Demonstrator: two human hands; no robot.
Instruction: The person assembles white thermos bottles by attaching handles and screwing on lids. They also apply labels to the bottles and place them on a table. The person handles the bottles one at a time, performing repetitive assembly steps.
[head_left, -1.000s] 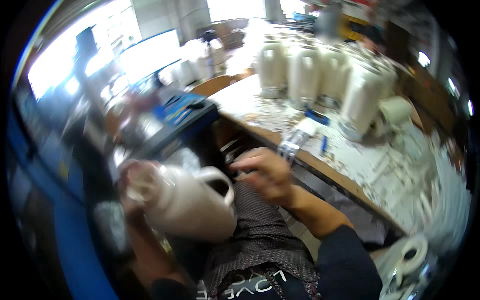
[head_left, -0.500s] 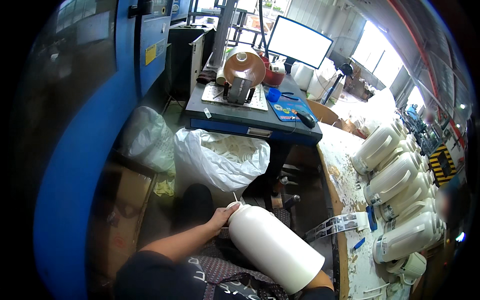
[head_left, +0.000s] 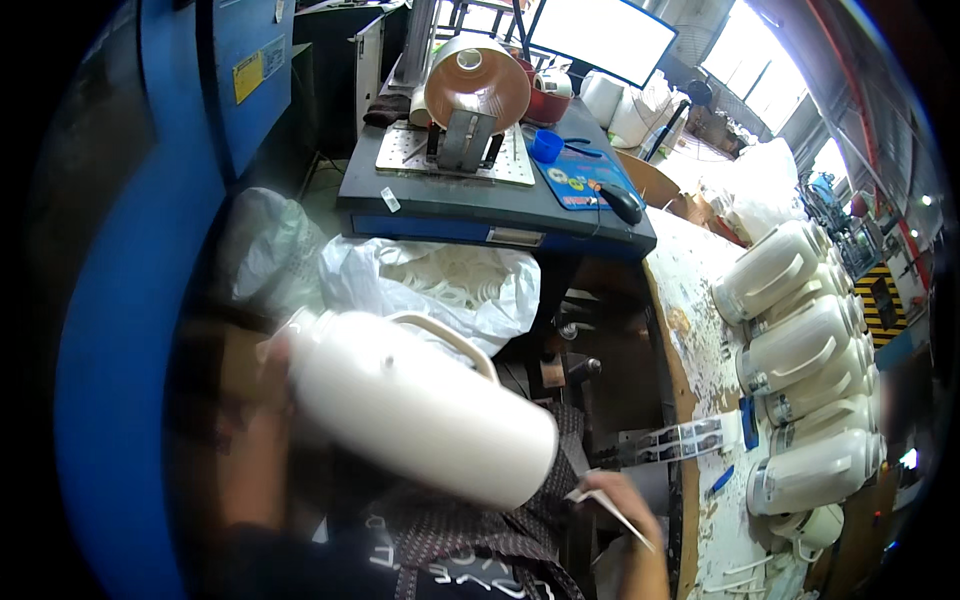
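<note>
left hand (head_left: pixel 268 372): mostly blurred, but it's clamped round the neck end of the white jug (head_left: pixel 415 410), holding it up on its side across the lap, handle on top.
right hand (head_left: pixel 622 505): pinching a small white sticker (head_left: pixel 605 503) between the fingertips, just off the jug's base end at the lower right.
white jug: tilted, neck to the left, base to the right, nothing under it but the lap, so the whole weight hangs on that left grip.
doing it well: I'd keep the jug dead steady and lay the sticker down flat from one edge, since a curved wall wrinkles labels easily.
sticker strip (head_left: pixel 672 440): hanging over the bench (head_left: pixel 690 300) edge, right next to the hand.
finished-looking jugs (head_left: pixel 800 350): a row lying on the bench at the right, close enough to knock with an elbow.
plastic bag (head_left: pixel 430 285): bunched up just beyond the jug, under the blue machine table (head_left: pixel 480 200).
</note>
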